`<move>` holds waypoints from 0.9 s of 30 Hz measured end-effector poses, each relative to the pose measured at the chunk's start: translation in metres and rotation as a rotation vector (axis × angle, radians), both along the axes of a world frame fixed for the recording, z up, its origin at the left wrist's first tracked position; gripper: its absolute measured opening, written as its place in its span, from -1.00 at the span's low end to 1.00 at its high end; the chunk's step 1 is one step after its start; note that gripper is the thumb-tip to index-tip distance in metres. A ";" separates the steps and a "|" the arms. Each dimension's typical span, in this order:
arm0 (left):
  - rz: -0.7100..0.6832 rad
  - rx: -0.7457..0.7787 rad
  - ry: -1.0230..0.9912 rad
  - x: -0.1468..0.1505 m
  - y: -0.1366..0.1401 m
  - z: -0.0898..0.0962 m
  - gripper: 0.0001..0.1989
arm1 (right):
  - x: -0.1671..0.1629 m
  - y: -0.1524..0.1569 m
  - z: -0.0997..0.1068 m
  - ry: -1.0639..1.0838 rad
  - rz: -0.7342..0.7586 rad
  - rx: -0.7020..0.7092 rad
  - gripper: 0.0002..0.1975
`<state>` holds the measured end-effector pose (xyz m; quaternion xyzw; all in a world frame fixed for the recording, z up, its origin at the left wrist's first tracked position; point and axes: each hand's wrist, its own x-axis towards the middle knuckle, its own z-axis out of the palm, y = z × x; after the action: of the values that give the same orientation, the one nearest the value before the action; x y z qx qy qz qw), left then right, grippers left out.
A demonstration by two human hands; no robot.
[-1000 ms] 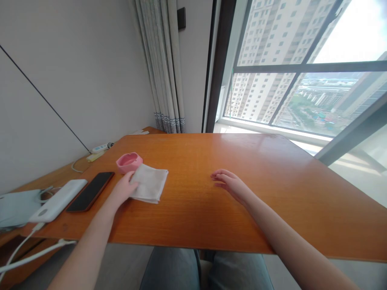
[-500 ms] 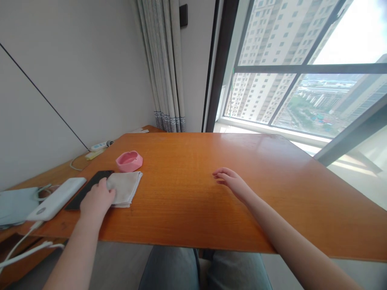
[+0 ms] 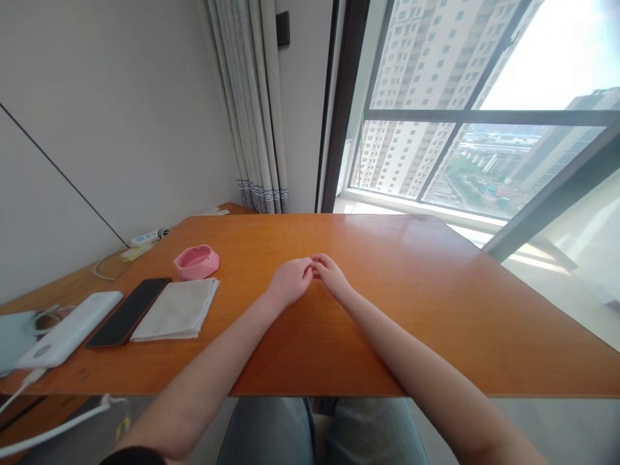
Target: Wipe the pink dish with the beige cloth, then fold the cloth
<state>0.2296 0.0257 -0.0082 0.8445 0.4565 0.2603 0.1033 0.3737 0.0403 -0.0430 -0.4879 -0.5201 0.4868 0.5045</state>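
Observation:
Over the middle of the wooden table (image 3: 271,236), my two hands meet at the fingertips. My left hand (image 3: 290,282) is closed, its fingers curled inward; whatever it holds, if anything, is hidden. My right hand (image 3: 330,274) has its fingers loosely bent and apart, their tips touching the left hand's fingers, with no object visible in it. To the left lies a folded light grey cloth (image 3: 177,310), flat beside a dark phone (image 3: 130,313). Behind the cloth sits a pink ashtray (image 3: 197,263).
At the far left are a white power bank (image 3: 72,329) with a white cable (image 3: 53,429) and a pale blue pouch (image 3: 14,336). A power strip (image 3: 145,238) lies by the wall. A curtain (image 3: 256,116) and a large window (image 3: 436,155) stand beyond the table.
My left hand has left the folded cloth and moved right to the table's middle. My right hand has shifted left to meet it. The cloth stays beside the phone.

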 end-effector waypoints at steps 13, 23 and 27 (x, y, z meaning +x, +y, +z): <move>-0.017 -0.238 -0.392 0.026 0.036 -0.051 -0.84 | -0.013 0.008 -0.026 -0.269 -0.064 0.177 -0.74; -0.029 -0.242 -0.352 0.030 0.034 -0.052 -0.81 | -0.006 0.006 -0.020 -0.287 -0.009 0.166 -0.71; -0.035 -0.244 -0.330 0.030 0.034 -0.052 -0.80 | -0.003 0.006 -0.019 -0.287 -0.003 0.153 -0.72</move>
<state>0.2593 0.0595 -0.0602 0.7793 0.4469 0.3362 0.2826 0.3709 0.0463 -0.0617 -0.5134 -0.6216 0.3702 0.4615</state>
